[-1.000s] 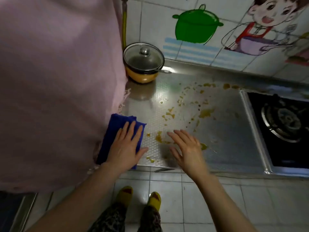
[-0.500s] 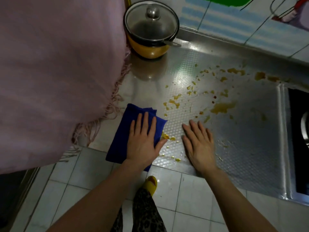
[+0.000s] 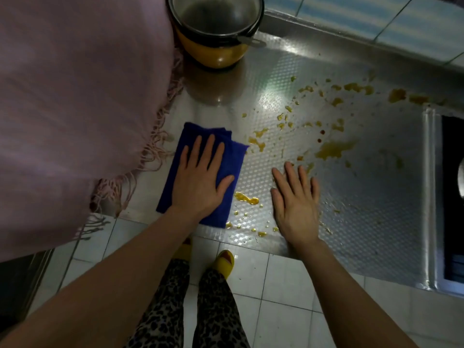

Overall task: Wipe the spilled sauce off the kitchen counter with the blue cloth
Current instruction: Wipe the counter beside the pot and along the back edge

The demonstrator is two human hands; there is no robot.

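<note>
A folded blue cloth lies on the steel kitchen counter near its front edge. My left hand presses flat on top of the cloth with fingers spread. My right hand rests flat on the bare counter to the right of it, holding nothing. Yellow-brown spilled sauce is spattered across the counter beyond both hands, and smaller drops sit between the two hands near the edge.
An orange pot with a glass lid stands at the back of the counter. A pink fringed cloth hangs over the left side. A gas stove sits at the right. White floor tiles and my yellow slippers show below.
The camera has moved closer and tilted down. Both hands stay flat in roughly the same places, left on the cloth, right on the counter.
</note>
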